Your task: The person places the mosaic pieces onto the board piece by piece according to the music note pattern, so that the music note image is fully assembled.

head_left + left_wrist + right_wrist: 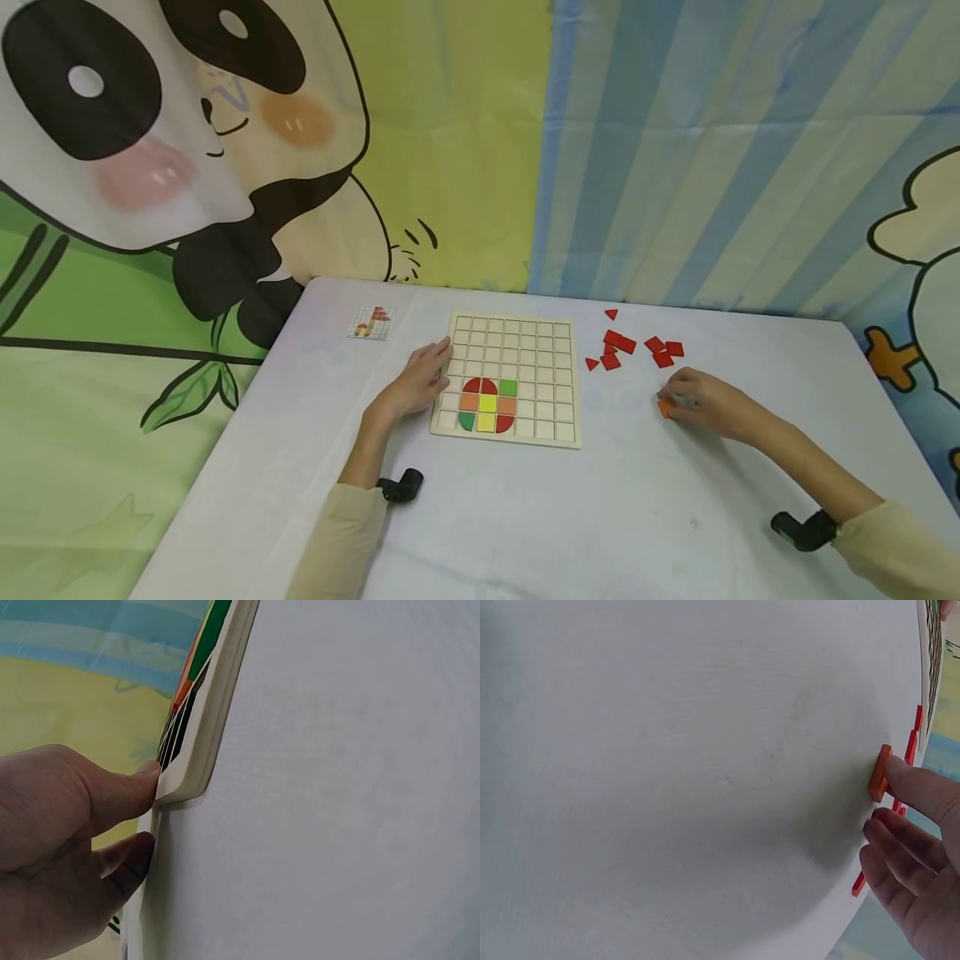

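My left hand (411,383) rests at the left edge of a pale wooden grid board (540,367), its thumb (127,791) touching the rim in the left wrist view. Coloured tiles fill several cells in the board's lower left: dark red quarter-rounds, orange and yellow squares, a green square (507,387) and a green quarter-round (467,421). Right of the board, my right hand (705,402) pinches an orange tile (664,408) low over the white table. In the right wrist view the thumb lies against that orange tile (880,774); the index finger's contact is hidden.
Loose red tiles (619,342) lie between board and right hand, with more red tiles (663,358) just beyond that hand. A small pattern card (371,322) lies at the back left of the white table (525,517). A printed cloth backdrop (465,150) stands behind the table.
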Demonstrator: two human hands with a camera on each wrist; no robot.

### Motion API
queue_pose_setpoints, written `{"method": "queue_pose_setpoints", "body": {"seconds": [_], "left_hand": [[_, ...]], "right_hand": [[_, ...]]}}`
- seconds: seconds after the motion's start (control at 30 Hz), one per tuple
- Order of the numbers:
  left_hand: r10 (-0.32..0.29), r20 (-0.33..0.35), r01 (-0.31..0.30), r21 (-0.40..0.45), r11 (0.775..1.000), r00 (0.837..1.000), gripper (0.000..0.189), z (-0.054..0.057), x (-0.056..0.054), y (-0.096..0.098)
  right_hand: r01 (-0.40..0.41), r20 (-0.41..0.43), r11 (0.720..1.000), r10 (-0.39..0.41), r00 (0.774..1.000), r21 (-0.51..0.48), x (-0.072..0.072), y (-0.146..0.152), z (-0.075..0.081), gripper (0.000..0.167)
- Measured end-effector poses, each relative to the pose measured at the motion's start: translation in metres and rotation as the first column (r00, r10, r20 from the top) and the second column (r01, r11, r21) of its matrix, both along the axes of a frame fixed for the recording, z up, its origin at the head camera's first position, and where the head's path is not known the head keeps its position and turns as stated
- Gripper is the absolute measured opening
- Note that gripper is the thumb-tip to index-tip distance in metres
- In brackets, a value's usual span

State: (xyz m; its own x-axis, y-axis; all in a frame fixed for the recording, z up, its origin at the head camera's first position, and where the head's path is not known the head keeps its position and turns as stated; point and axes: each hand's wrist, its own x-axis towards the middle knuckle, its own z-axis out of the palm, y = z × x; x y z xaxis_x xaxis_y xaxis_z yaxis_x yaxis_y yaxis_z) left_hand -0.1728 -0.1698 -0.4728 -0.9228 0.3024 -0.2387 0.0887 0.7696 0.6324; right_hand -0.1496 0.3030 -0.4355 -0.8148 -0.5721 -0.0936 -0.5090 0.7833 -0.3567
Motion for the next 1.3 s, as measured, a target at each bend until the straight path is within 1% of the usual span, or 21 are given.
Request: {"method": "queue_pose_setpoints", "body": {"seconds": [0.07, 0.13, 0.23, 0.3, 0.4, 0.5, 0.67, 0.83, 0.97, 1.13, 1.3], "left_hand": [[0.001, 0.001, -0.001, -0.001, 1.000, 1.000, 0.061, 0.000, 0.000, 0.000], [0.002, 0.002, -0.002, -0.003, 1.000, 1.000, 0.061, 0.000, 0.000, 0.000], [0.001, 0.000, -0.001, -0.002, 1.000, 1.000, 0.061, 0.000, 0.000, -0.001], [-0.004, -0.003, 0.004, -0.004, 1.000, 1.000, 0.061, 0.000, -0.001, -0.001], [-0.006, -0.007, 0.006, -0.010, 1.000, 1.000, 0.061, 0.000, -0.001, 0.000], [-0.011, -0.013, 0.011, -0.006, 1.000, 1.000, 0.061, 0.000, -0.001, 0.002], [-0.022, -0.012, 0.022, 0.010, 1.000, 1.000, 0.061, 0.001, -0.001, 0.006], [-0.027, -0.019, 0.028, 0.008, 1.000, 0.999, 0.061, 0.003, -0.001, 0.006], [-0.035, -0.020, 0.035, 0.005, 0.999, 0.999, 0.060, 0.005, -0.001, 0.005], [-0.022, -0.014, 0.022, 0.012, 1.000, 1.000, 0.060, 0.006, 0.000, 0.002], [-0.019, -0.007, 0.019, 0.016, 1.000, 1.000, 0.060, 0.004, 0.001, 0.000]], "right_hand": [[-0.011, -0.010, 1.000, 0.011, 1.000, -0.003, 0.000, -0.001, -0.001, 0.022], [-0.005, 0.001, 1.000, 0.005, 1.000, 0.007, -0.002, -0.001, -0.002, 0.019], [0.007, 0.062, 1.000, -0.008, 0.998, 0.015, -0.004, -0.002, 0.000, 0.018], [0.010, 0.106, 1.000, -0.012, 0.994, 0.018, -0.006, -0.003, 0.004, 0.018], [0.030, 0.154, 0.999, -0.027, 0.988, -0.021, -0.012, -0.009, 0.014, 0.016], [0.054, 0.146, 0.995, -0.042, 0.988, -0.084, -0.018, -0.020, 0.023, 0.016], [0.051, 0.129, 0.984, -0.028, 0.991, -0.173, -0.024, -0.051, 0.027, 0.015], [0.033, 0.144, 0.965, 0.005, 0.990, -0.260, -0.030, -0.088, 0.019, 0.015], [0.010, 0.142, 0.954, 0.034, 0.989, -0.300, -0.036, -0.114, 0.013, 0.014], [-0.018, 0.124, 0.952, 0.058, 0.991, -0.304, -0.050, -0.149, 0.010, 0.013], [-0.075, 0.106, 0.955, 0.110, 0.988, -0.287, -0.062, -0.183, 0.007, 0.012]]}}
